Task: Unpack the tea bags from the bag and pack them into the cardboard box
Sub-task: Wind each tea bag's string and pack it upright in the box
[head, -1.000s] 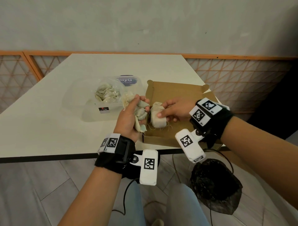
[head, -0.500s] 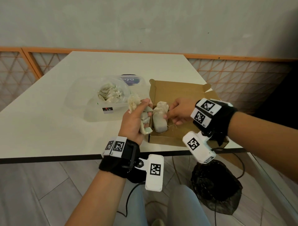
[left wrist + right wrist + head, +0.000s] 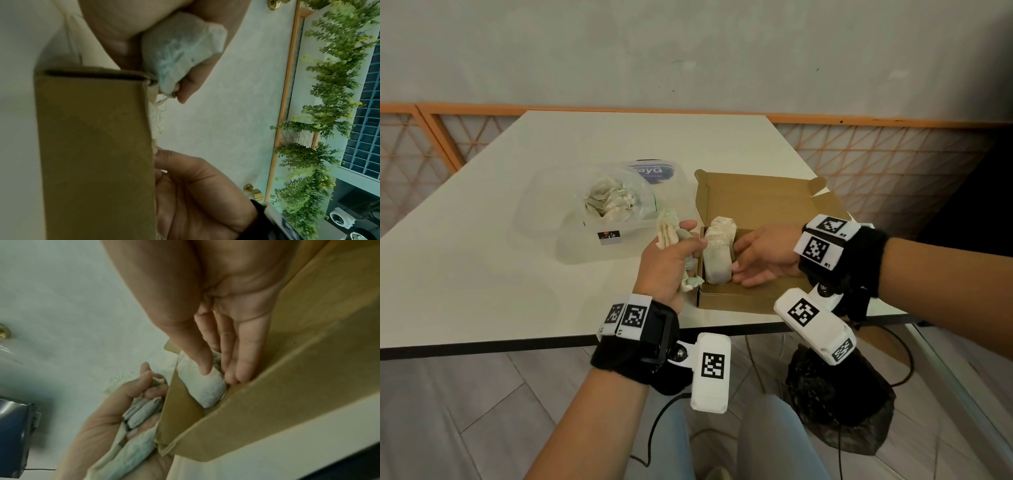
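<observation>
Progress, as I read it from my station, is somewhere in the early-to-middle stretch. On the white rectangular table [image 3: 482,274] the clear plastic zip bag [image 3: 599,219] lies open and well stocked with pale crumpled tea bags, so I judge much of the unpacking remains. Just right of it, the open brown cardboard box [image 3: 763,205] holds one upright row of white paper tea bags [image 3: 717,253] against its left wall; the rest of its floor looks bare to me, though my right hand covers part.

My left hand [image 3: 667,267] is curled around a small bunch of loose tea bags [image 3: 669,234], held just outside the box's left wall. My right hand [image 3: 763,255] reaches inside, fingers straight and together, pressing flat against the row's side with the thumb on top; it grips nothing.

Next, I expect, the handful goes in beside that row.
</observation>
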Action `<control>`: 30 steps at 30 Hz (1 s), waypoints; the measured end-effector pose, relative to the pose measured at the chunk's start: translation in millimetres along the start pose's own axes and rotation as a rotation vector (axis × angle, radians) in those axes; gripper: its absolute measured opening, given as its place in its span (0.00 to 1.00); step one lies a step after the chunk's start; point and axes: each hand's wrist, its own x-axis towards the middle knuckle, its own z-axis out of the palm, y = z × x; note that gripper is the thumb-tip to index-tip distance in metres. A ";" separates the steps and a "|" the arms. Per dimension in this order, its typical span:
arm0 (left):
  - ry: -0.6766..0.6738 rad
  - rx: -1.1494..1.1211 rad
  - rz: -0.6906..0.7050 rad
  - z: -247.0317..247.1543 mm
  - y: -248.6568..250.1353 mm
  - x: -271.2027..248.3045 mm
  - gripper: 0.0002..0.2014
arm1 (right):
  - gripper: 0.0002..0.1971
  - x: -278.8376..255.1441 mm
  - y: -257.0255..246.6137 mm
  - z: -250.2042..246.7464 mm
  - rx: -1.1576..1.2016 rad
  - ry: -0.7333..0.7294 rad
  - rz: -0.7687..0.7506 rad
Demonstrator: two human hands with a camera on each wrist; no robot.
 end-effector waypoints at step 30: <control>-0.006 0.062 -0.014 -0.1 -2.2 3.0 0.14 | 0.19 -3.6 4.2 -4.8 0.023 0.181 -0.083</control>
